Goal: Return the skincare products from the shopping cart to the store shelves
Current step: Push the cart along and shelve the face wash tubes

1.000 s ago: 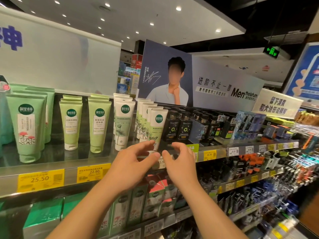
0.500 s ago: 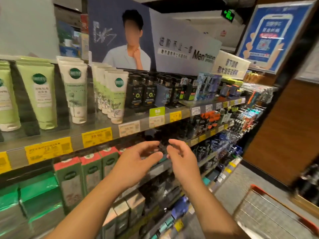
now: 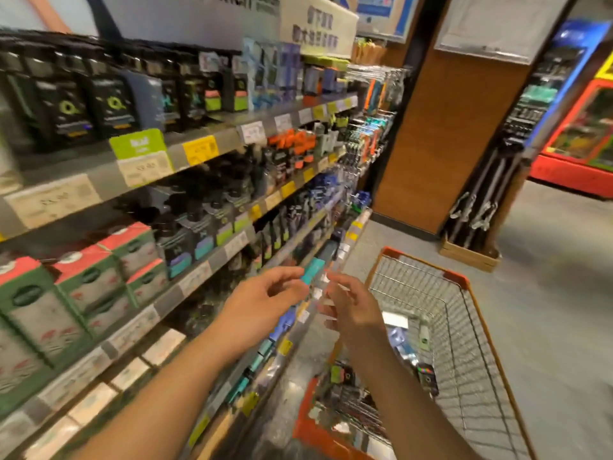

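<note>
My left hand [image 3: 262, 303] and my right hand [image 3: 353, 310] hover side by side in front of the lower shelves, fingers loosely curled, holding nothing. To the right and below stands the wire shopping cart [image 3: 464, 283] with an orange rim. Several skincare products [image 3: 403, 343] lie at its bottom, partly hidden behind my right forearm. The store shelves [image 3: 205, 151] run along the left, packed with dark bottles [image 3: 66, 107] on top and green-and-red boxes [image 3: 86, 280] lower down.
A brown pillar [image 3: 444, 127] stands at the end of the aisle, with a rack of hanging items [image 3: 504, 154] beside it and a red display cooler [image 3: 583, 134] far right. Grey floor [image 3: 547, 293] lies to the right of the cart.
The view has swung right and down, away from the green tubes on the top shelf. The cart has come fully into sight. Both hands keep the same empty pose.
</note>
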Available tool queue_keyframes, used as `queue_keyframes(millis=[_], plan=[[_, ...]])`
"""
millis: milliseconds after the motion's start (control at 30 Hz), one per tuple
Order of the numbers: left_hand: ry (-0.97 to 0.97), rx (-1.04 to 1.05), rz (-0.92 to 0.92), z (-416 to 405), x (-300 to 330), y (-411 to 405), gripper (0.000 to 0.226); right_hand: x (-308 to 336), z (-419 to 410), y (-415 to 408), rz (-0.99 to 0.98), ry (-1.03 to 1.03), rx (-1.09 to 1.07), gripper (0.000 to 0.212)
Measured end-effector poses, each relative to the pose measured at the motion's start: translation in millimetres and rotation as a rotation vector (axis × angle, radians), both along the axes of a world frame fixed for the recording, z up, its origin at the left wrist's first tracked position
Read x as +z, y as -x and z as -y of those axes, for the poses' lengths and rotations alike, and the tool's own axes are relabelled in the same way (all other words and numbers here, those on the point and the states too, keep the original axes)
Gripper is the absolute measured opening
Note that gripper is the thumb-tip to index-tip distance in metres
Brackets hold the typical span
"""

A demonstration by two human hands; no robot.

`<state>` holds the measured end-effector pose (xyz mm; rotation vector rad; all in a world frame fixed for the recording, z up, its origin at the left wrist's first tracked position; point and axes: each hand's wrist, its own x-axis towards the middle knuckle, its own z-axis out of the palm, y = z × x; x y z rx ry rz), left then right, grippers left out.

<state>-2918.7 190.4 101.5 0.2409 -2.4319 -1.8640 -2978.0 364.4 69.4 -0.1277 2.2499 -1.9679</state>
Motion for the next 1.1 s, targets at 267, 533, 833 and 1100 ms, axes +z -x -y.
queue_keyframes(millis=[267,533,833,1100], plan=[[-0.1,-0.088,0.094,-84.5,-34.7,80.0,0.041,-57.1,-81.7,59.2,0.229,0.079,-0.18,0.018],[-0.041,-0.169,0.286,-156.1,-80.4,158.4,0.02,-116.9,-167.5,111.8,0.335,0.091,-0.289,0.017],[-0.168,-0.069,0.475,-210.2,-132.7,219.5,0.013,-185.7,-240.9,173.5,0.45,0.145,-0.419,0.027],[-0.26,0.033,0.601,-228.8,-183.4,258.5,0.017,-245.6,-268.7,205.0,0.537,0.129,-0.511,0.033]])
